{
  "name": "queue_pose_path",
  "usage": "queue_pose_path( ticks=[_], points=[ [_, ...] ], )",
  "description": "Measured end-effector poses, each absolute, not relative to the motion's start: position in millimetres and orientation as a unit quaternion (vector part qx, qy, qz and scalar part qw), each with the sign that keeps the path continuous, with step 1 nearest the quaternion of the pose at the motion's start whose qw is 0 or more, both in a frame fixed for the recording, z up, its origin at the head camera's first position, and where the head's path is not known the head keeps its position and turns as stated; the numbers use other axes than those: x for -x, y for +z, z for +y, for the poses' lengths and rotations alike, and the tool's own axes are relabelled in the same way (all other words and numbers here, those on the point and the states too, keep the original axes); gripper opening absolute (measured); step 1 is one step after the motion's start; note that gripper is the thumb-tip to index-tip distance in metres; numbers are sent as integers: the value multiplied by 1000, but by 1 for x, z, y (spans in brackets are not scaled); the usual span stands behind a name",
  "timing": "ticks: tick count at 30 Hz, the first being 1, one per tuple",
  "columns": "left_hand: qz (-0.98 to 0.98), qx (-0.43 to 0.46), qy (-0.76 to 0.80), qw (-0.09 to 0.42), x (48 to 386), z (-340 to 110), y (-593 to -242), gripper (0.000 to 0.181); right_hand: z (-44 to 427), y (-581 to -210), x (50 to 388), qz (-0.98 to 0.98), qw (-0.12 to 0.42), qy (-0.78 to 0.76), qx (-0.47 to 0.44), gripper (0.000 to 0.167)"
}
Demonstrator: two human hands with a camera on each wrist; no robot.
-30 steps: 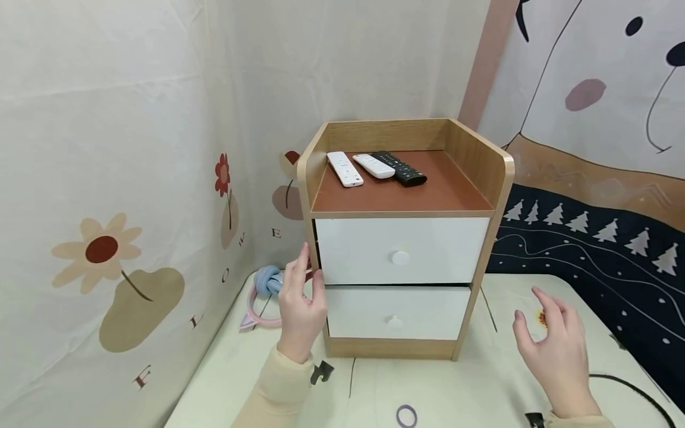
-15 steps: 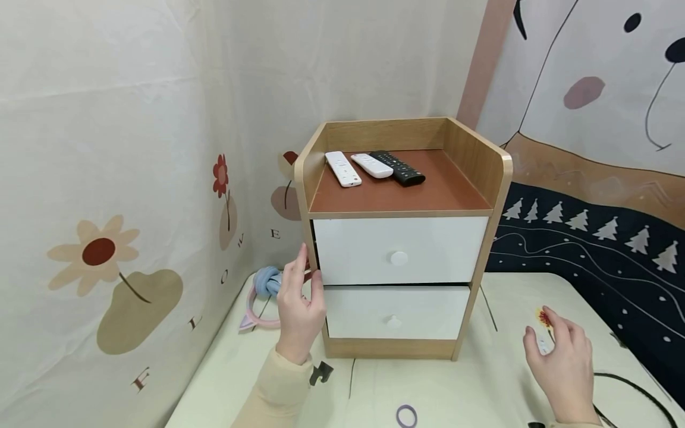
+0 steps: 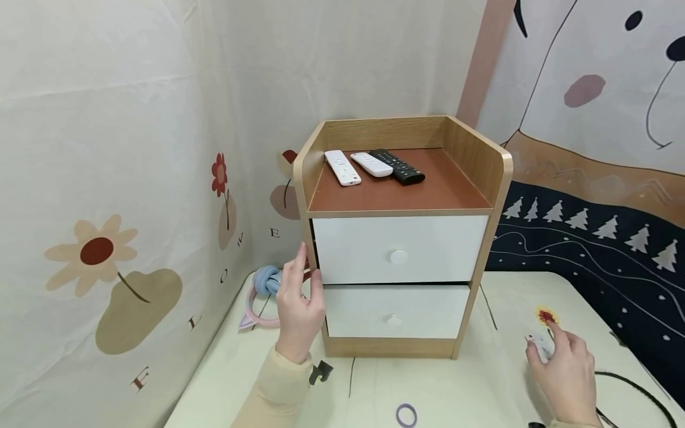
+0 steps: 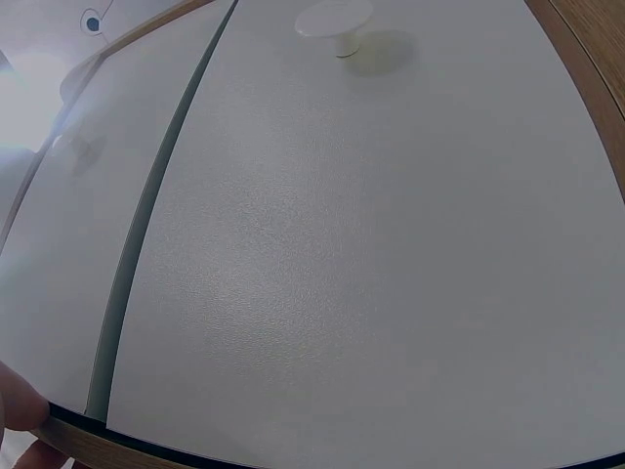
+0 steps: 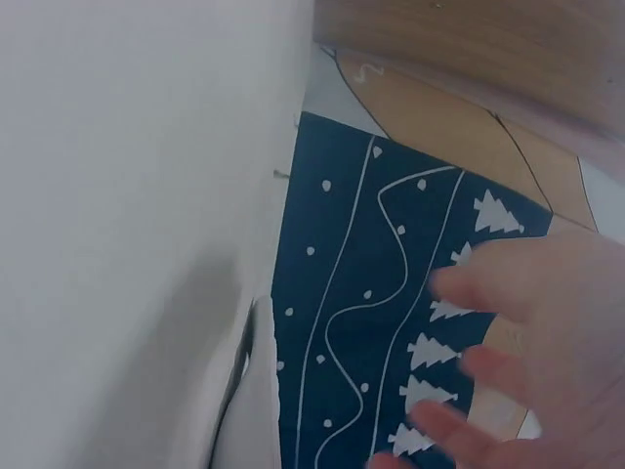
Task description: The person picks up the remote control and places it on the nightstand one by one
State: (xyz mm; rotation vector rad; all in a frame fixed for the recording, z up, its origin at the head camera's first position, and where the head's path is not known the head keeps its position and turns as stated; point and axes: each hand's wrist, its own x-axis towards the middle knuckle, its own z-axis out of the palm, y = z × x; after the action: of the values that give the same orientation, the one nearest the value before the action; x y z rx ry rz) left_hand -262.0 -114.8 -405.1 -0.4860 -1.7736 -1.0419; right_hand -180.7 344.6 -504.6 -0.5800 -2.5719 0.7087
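Observation:
A small wooden cabinet with two white drawers stands in the middle of the head view. My left hand rests against its left side, fingers straight, with the thumb at the front edge beside the drawer fronts. Both the upper drawer and lower drawer look pushed in. At the right, my right hand is low over the table, thumb and fingers apart. Between them shows a small whitish patch, whose kind I cannot tell. A red-and-yellow flower lies just beyond the fingertips.
Two white remotes, one the left remote, and a black remote lie on the cabinet top. A pink headband with a blue knot is at the left, a purple ring in front, a black cable at the right.
My right hand has moved slightly right and down toward the table, its thumb and fingers now on either side of the whitish patch. My left hand stays against the cabinet.

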Motion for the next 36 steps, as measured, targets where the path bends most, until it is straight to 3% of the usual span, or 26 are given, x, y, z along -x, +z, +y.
queue_pose_path(
  ticks=[9, 27, 36],
  points=[
    [-729, 205, -427, 494, 262, -115, -405, 63, 353, -514, 178, -928, 122, 251, 247, 74],
    [-732, 203, -428, 489, 261, -115, -404, 64, 358, -524, 182, -941, 57, 221, 249, 79],
    [-727, 205, -424, 499, 263, -115, -406, 64, 362, -524, 181, -957, 48, 196, 211, 68]
  ],
)
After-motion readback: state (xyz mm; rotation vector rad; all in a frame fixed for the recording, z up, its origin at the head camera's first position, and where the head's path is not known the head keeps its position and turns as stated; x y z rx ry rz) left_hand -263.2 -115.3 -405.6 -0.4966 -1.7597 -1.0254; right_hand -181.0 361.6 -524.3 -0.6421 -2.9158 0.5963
